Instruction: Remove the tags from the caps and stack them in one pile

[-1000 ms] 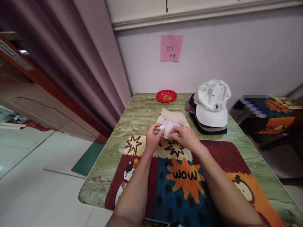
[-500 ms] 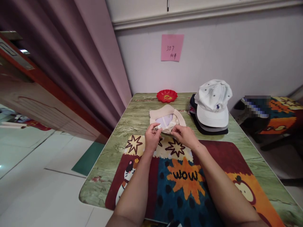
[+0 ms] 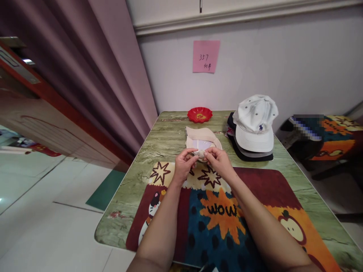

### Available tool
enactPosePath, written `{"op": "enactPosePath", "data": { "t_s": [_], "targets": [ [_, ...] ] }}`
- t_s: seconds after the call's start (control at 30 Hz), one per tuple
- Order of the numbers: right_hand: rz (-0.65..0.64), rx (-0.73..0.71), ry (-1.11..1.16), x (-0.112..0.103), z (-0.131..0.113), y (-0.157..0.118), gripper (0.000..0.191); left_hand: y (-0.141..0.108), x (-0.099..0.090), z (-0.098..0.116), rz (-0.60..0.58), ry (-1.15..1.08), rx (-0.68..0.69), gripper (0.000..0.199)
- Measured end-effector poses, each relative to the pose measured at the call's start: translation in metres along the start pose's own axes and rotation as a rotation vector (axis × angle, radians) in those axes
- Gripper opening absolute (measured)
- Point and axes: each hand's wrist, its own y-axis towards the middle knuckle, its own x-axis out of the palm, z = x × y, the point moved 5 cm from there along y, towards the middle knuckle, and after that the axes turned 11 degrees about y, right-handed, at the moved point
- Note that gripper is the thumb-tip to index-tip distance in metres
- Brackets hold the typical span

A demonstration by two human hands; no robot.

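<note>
A beige cap lies with its lilac-lined inside facing up, just beyond the mat's far edge. At the near side of the cap, my left hand pinches one end of its strap, where a small shiny metal piece shows by the fingertips. My right hand is closed on the other part of the strap, thumb against index finger. The fingertips of both hands are close together, and they partly hide the strap.
A stack of caps with a white cap on top stands at the table's right. A red scalloped dish sits at the back. The patterned mat covers the front of the green wood-grain table. A pink note is on the wall.
The two hands have come closer together at the strap. The cap has turned and shifted slightly to the right, and the metal piece is now nearer the right fingertips.
</note>
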Motion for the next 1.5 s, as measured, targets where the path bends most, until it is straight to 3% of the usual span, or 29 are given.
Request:
{"op": "enactPosePath", "data": {
  "t_s": [0.2, 0.53, 0.77, 0.93, 1.3, 1.5],
  "targets": [
    [-0.011, 0.023, -0.006, -0.001, 0.004, 0.001, 0.027, 0.0, 0.0, 0.006, 0.009, 0.081, 0.069, 0.03],
    [-0.133, 0.055, -0.122, -0.002, -0.004, -0.001, 0.027, 0.0, -0.002, 0.004, -0.025, 0.104, 0.084, 0.032],
    [-0.129, 0.058, -0.152, -0.002, -0.001, 0.0, 0.023, -0.006, -0.009, 0.029, 0.181, 0.54, 0.42, 0.021],
    [-0.126, 0.053, -0.118, -0.001, 0.001, 0.0, 0.022, -0.012, -0.005, 0.035, 0.217, 0.659, 0.538, 0.02],
    [-0.131, 0.04, -0.148, 0.002, -0.002, -0.002, 0.021, -0.017, -0.001, 0.04, 0.236, 0.624, 0.493, 0.021],
    [-0.136, 0.029, -0.167, 0.001, -0.004, -0.002, 0.02, -0.012, 0.001, 0.031, 0.164, 0.372, 0.336, 0.014]
  ]
}}
